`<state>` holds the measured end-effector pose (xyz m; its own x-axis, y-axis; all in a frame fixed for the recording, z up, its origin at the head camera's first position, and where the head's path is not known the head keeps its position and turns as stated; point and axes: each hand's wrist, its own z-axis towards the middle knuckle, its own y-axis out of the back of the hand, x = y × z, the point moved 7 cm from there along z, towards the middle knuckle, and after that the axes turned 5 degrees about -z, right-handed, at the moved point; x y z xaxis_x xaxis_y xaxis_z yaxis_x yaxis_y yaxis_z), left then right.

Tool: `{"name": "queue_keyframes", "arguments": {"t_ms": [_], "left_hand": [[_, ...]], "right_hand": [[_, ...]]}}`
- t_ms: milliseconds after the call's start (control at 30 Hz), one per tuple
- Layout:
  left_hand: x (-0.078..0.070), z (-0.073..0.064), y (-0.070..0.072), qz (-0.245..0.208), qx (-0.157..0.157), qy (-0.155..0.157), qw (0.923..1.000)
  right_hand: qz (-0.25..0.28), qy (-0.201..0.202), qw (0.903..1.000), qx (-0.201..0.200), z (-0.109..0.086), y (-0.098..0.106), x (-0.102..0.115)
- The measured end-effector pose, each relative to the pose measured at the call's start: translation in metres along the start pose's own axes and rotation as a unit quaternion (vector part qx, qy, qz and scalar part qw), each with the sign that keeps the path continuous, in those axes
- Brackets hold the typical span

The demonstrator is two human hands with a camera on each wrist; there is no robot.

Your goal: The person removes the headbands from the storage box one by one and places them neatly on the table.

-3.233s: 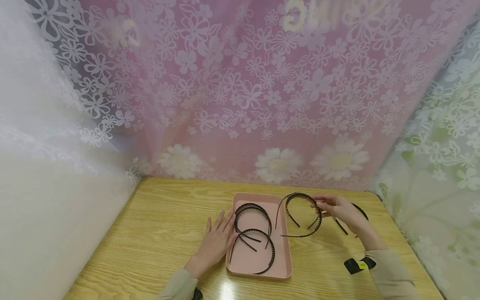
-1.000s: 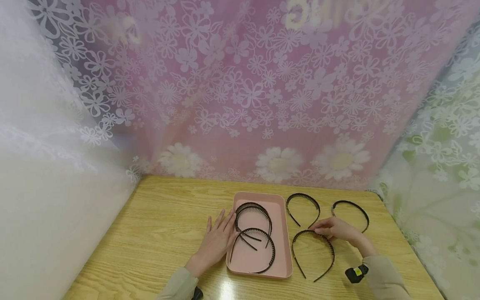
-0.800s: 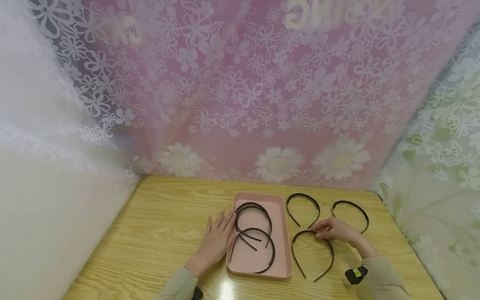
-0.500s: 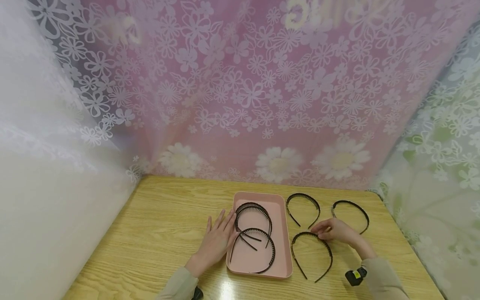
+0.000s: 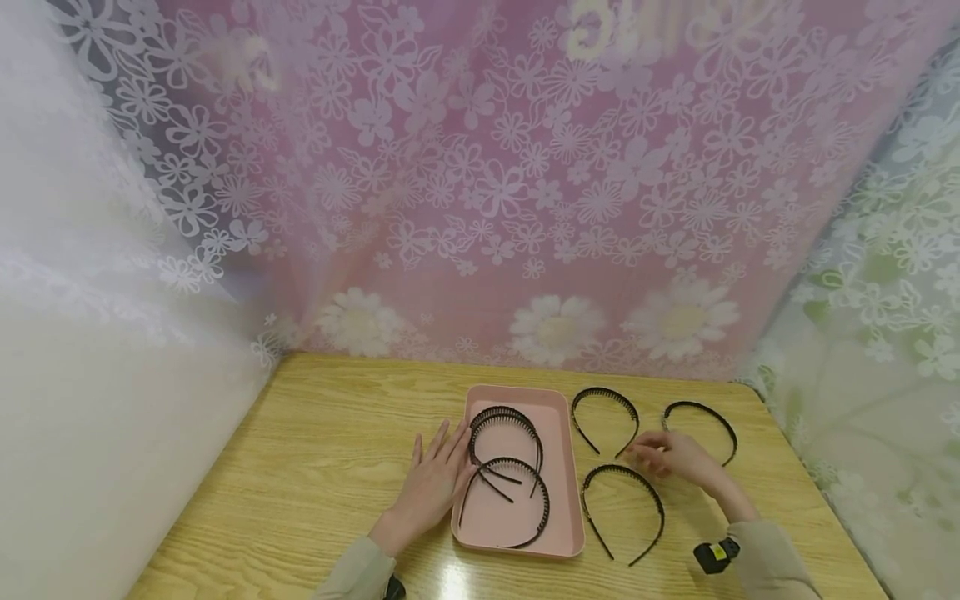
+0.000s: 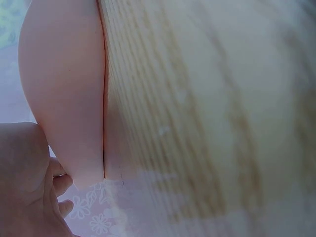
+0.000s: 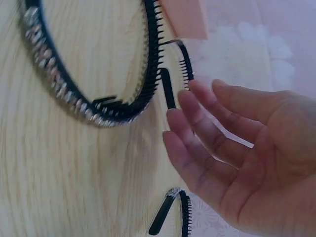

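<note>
My left hand (image 5: 431,490) lies with fingers extended against the left side of the pink tray (image 5: 558,525), whose outer wall (image 6: 64,84) fills part of the left wrist view. Inside the tray are two overlapping black toothed headbands (image 5: 504,410) and a third headband (image 5: 548,500) nearer me. My right hand (image 5: 678,458) hovers with loosely bent fingers and nothing in them, just above the front headband (image 5: 619,468) on the table. In the right wrist view, that hand (image 7: 237,148) is apart from a headband with sparkling stones (image 7: 49,74).
A back headband (image 5: 603,392) lies right of the tray, and another headband (image 5: 705,407) lies farther right, partly behind my right hand. They rest on the wood-grain table (image 5: 337,433). Flowered curtains (image 5: 465,208) hang behind the table and along both sides.
Earlier my right hand held a headband above the tray's right edge. That headband now lies on the table, and the right fingers have let go of it. The left hand stays put.
</note>
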<state>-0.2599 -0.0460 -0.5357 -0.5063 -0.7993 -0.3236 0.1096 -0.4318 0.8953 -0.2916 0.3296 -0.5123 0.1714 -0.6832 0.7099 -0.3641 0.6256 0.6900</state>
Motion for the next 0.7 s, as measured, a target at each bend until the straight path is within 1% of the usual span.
{"name": "queue_keyframes", "arguments": {"t_ms": [267, 433, 600, 700], "left_hand": [[0.000, 0.000, 0.000, 0.003, -0.006, -0.001, 1.0000], [0.000, 0.000, 0.001, 0.002, -0.009, -0.003, 1.0000], [-0.001, 0.000, 0.002, -0.002, -0.013, -0.003, 0.9999], [-0.001, 0.000, 0.002, -0.004, -0.012, -0.002, 0.9999]], "right_hand": [[0.059, -0.010, 0.9975, -0.039, 0.003, 0.004, 0.008], [0.074, 0.020, 0.9952, -0.061, 0.005, 0.003, 0.015], [0.089, 0.041, 0.9924, -0.075, 0.008, 0.000, 0.020], [0.093, 0.048, 0.9912, -0.081, 0.009, -0.003, 0.028]]}}
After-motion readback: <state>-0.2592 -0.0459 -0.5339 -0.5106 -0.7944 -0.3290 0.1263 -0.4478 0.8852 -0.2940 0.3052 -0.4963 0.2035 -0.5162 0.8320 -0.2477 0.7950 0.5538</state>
